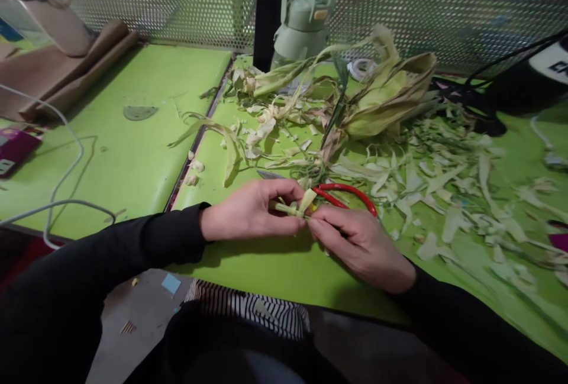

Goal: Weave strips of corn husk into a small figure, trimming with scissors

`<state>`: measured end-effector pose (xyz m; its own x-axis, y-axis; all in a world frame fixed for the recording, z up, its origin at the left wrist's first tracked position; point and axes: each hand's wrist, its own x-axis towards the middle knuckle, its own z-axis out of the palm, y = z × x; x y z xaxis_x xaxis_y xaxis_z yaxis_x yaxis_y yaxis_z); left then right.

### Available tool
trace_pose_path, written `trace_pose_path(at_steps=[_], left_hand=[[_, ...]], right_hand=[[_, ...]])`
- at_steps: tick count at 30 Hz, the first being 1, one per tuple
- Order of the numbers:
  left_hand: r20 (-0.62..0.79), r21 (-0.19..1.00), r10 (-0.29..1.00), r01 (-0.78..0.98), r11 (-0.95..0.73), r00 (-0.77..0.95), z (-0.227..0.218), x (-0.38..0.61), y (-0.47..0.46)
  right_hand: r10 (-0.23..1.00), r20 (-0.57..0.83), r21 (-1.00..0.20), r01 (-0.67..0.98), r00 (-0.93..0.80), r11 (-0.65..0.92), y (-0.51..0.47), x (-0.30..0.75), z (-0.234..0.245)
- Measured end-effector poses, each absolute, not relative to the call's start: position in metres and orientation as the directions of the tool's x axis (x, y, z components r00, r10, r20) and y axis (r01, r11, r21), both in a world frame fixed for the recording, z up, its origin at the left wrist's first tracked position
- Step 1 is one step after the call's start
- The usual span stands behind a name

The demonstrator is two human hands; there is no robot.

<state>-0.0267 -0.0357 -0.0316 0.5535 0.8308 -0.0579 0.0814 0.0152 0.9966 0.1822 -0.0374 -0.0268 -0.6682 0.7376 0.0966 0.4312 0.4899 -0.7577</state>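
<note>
Between my hands is a small bundle of pale green corn husk strips (290, 209), with one short strip sticking up. My left hand (260, 209) pinches the bundle from the left, thumb below and fingers above. At its other end my right hand (355, 239) is closed, thumb and forefinger pressed on the husk. A small bit of yellow shows between the hands, too small to name. Just behind the hands lie red-handled scissors (350, 189), their blade tip showing past my left fingers. Husk scraps (399, 177) spread to the right.
A whole dried corn husk (386, 100) and long husk leaves (284, 76) lie at the back. Behind them stand a pale green bottle (302, 41) and a perforated metal screen (190, 5). A grey cable (73, 129) loops at left, near brown paper (84, 70).
</note>
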Motion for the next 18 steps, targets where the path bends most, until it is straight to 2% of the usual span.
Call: trace_pose_path(at_steps=[4,10,14,18], left_hand=[[-0.053,0.999,0.815,0.035,0.041,0.576,-0.026,-0.028,-0.036],[-0.125,0.954,0.862,-0.181,0.241,0.491,-0.034,-0.025,-0.026],[-0.142,0.921,0.863,-0.254,0.294,0.484,-0.039,-0.019,-0.028],[-0.109,0.923,0.855,-0.267,0.276,0.508,-0.039,-0.018,-0.032]], right_hand=[[0.735,0.091,-0.784,0.407,-0.672,0.468,-0.038,0.185,-0.025],[0.84,-0.087,-0.915,0.376,-0.535,0.145,-0.037,0.184,-0.036],[0.873,-0.061,-0.857,0.474,-0.483,0.202,-0.037,0.176,-0.04],[0.858,-0.045,-0.856,0.462,-0.511,0.23,-0.039,0.174,-0.036]])
